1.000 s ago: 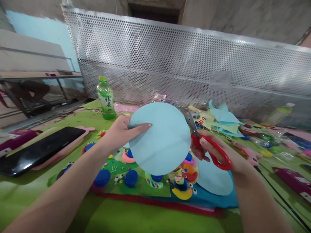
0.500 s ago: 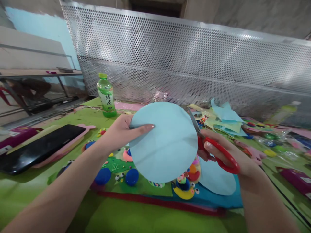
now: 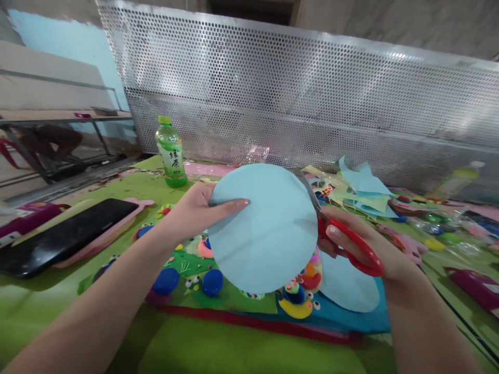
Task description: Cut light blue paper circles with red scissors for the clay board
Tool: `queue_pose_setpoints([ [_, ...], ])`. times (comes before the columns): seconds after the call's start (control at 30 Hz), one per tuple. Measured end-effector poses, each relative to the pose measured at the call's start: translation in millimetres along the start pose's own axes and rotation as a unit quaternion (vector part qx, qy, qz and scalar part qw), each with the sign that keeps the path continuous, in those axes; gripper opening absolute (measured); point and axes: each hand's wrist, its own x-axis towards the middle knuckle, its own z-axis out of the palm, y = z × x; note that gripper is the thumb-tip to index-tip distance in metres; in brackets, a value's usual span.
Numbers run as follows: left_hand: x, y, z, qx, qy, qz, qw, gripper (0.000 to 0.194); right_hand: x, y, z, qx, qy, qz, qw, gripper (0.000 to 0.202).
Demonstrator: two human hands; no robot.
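A round sheet of light blue paper (image 3: 265,234) is held up by my left hand (image 3: 206,208), thumb on its face and the fingers hidden behind. My right hand (image 3: 339,234) grips red-handled scissors (image 3: 360,249), whose blades lie along the paper's right edge. Underneath is a craft board (image 3: 241,306) with clay figures, blue domes (image 3: 212,282) and a yellow googly-eyed snail-like figure (image 3: 298,306). Another light blue paper piece (image 3: 351,285) rests on the board's right side, below the scissors.
A green tea bottle (image 3: 171,153) stands at the back left. On the left lies a black phone (image 3: 74,234). Paper offcuts (image 3: 364,184) are heaped behind my right hand. A perforated metal panel (image 3: 273,88) closes off the back. A purple packet (image 3: 473,285) is at right.
The scissor blades look slightly closer to the paper's edge. Otherwise both hands and the paper stay almost in place, and the view has shifted a little.
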Motion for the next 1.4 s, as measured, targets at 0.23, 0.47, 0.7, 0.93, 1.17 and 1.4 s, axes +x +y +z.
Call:
queue_pose_setpoints([
  [0.23, -0.3, 1.7, -0.6, -0.009, -0.014, 0.013, 1.0, 0.025, -0.1, 4.1, -0.5, 0.031, -0.007, 0.002, 0.999, 0.021],
  [0.47, -0.4, 2.5, -1.1, -0.002, -0.018, 0.015, 1.0, 0.024, -0.1, -0.9, -0.7, 0.029, 0.002, 0.043, 0.999, 0.029],
  [0.7, -1.8, 5.8, -0.6, -0.002, -0.018, 0.011, 1.0, 0.023, -1.2, 0.6, -3.7, 0.021, 0.0, 0.056, 0.998, 0.032],
  [0.93, 0.9, 2.0, -1.7, 0.019, -0.015, 0.012, 1.0, 0.027, -1.0, -0.5, -6.1, 0.009, 0.009, 0.098, 0.995, 0.036],
  [1.17, 0.4, 1.2, -3.5, 0.031, -0.017, 0.015, 0.999, 0.029, -1.4, -4.6, -9.7, -0.007, 0.003, 0.14, 0.99, 0.041],
  [1.4, -1.2, 3.8, -2.4, 0.039, -0.035, 0.001, 0.999, 0.029, -4.3, -3.6, -8.6, 0.0, -0.026, 0.11, 0.994, 0.035],
])
